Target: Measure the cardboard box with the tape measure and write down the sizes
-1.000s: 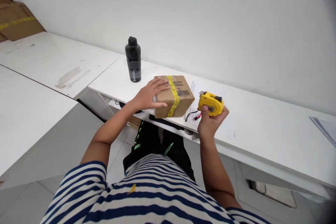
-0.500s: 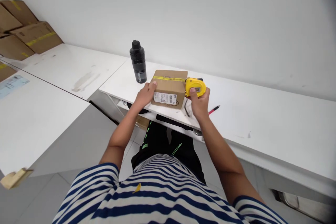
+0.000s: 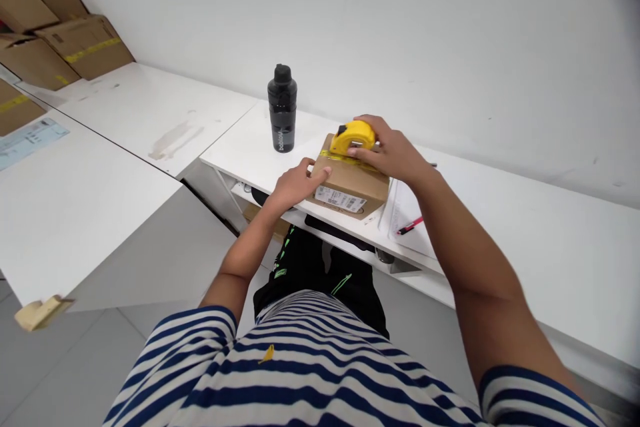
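A small cardboard box point(image 3: 356, 181) with yellow tape and a white label on its near side lies at the front of the white desk point(image 3: 500, 227). My left hand point(image 3: 299, 183) rests on its left end, fingers stretched over the top corner. My right hand point(image 3: 390, 150) grips a yellow tape measure point(image 3: 351, 136) and holds it on the far top edge of the box.
A black water bottle point(image 3: 282, 109) stands behind and left of the box. A red pen point(image 3: 411, 225) lies on a sheet of paper point(image 3: 407, 207) to the right. Stacked cardboard boxes point(image 3: 55, 40) sit at the far left. A second white table point(image 3: 60, 193) stands at left.
My right hand has carried the tape measure from the box's right side up onto its far top edge. The box has turned slightly under my left hand. The view has shifted left.
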`<state>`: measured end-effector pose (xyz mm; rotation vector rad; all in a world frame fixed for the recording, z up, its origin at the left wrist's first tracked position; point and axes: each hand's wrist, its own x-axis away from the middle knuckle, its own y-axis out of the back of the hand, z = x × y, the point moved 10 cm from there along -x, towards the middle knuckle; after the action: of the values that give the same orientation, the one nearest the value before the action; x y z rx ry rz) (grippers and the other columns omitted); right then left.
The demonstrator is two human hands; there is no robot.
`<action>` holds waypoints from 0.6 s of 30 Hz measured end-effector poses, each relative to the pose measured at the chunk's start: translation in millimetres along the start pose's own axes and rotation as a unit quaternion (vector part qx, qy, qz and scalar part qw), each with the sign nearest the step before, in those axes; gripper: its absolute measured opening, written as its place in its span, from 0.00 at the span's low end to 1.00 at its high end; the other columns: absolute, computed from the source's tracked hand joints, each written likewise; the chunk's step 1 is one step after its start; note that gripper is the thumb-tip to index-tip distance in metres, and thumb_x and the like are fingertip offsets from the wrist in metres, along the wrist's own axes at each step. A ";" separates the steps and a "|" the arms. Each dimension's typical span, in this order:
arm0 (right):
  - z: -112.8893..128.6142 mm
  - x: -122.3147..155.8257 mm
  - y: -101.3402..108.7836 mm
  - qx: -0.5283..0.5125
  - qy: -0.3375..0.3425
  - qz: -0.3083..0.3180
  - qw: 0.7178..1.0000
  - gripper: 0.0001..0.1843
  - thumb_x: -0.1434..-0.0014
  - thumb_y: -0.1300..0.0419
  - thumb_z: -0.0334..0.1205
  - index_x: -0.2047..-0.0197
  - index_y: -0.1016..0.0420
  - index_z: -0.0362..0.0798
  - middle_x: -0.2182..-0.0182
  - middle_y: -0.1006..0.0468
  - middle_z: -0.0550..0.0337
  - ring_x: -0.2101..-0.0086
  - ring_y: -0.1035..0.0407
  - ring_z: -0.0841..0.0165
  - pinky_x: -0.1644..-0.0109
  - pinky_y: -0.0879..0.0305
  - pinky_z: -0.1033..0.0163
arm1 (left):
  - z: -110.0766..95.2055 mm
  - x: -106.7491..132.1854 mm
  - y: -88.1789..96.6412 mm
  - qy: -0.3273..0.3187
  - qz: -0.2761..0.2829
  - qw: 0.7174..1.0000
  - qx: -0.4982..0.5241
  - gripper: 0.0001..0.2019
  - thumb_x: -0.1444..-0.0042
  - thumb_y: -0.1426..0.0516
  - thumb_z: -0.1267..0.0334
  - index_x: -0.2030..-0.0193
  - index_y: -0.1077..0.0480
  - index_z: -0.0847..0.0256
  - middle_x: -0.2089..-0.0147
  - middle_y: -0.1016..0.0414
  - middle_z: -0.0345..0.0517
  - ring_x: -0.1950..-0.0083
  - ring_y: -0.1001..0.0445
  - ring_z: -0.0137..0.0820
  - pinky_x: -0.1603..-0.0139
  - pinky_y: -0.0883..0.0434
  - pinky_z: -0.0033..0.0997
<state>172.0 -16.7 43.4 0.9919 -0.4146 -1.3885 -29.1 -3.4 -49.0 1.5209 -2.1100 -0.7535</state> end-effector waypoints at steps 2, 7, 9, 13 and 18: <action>4.2 -11.1 -14.6 0.001 -0.003 0.031 1.000 0.41 0.40 0.36 0.63 0.29 0.34 0.53 0.43 0.20 0.50 0.51 0.24 0.50 0.49 0.28 0.47 | 0.6 -6.0 -6.9 -0.033 -0.049 0.997 0.053 0.36 0.38 0.43 0.33 0.32 0.35 0.55 0.33 0.24 0.62 0.32 0.24 0.55 0.35 0.27 0.56; 8.5 -21.0 -29.3 0.005 0.003 0.044 0.999 0.37 0.40 0.36 0.62 0.34 0.33 0.51 0.46 0.20 0.49 0.53 0.25 0.51 0.51 0.28 0.48 | -4.1 -13.8 -28.7 -0.145 -0.133 0.956 0.217 0.37 0.34 0.43 0.48 0.23 0.47 0.59 0.19 0.43 0.61 0.18 0.41 0.45 0.18 0.42 0.53; 11.1 -21.4 -28.6 0.010 0.011 0.049 0.999 0.38 0.41 0.36 0.62 0.34 0.33 0.50 0.46 0.20 0.49 0.54 0.25 0.52 0.52 0.29 0.49 | -6.7 -13.5 -36.4 -0.157 -0.126 0.944 0.262 0.36 0.32 0.46 0.49 0.21 0.49 0.57 0.18 0.43 0.57 0.18 0.40 0.43 0.18 0.40 0.51; 19.8 -19.2 -23.2 0.027 0.030 0.080 0.996 0.37 0.40 0.37 0.62 0.34 0.34 0.53 0.47 0.19 0.51 0.57 0.25 0.53 0.55 0.29 0.51 | -10.3 -5.8 -36.0 -0.140 -0.130 0.943 0.272 0.34 0.30 0.49 0.50 0.21 0.45 0.59 0.18 0.41 0.53 0.18 0.40 0.43 0.17 0.42 0.48; 24.7 -12.5 -19.3 0.067 0.026 0.104 0.992 0.31 0.37 0.39 0.62 0.36 0.31 0.55 0.44 0.20 0.49 0.58 0.25 0.53 0.57 0.29 0.50 | -9.3 -2.2 -37.2 -0.102 -0.130 0.950 0.266 0.30 0.28 0.51 0.52 0.23 0.38 0.56 0.20 0.36 0.45 0.19 0.37 0.39 0.17 0.38 0.44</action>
<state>138.9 -11.0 45.8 1.0607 -0.5611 -1.1565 4.1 -12.3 -66.1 2.1129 -2.4281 -0.4530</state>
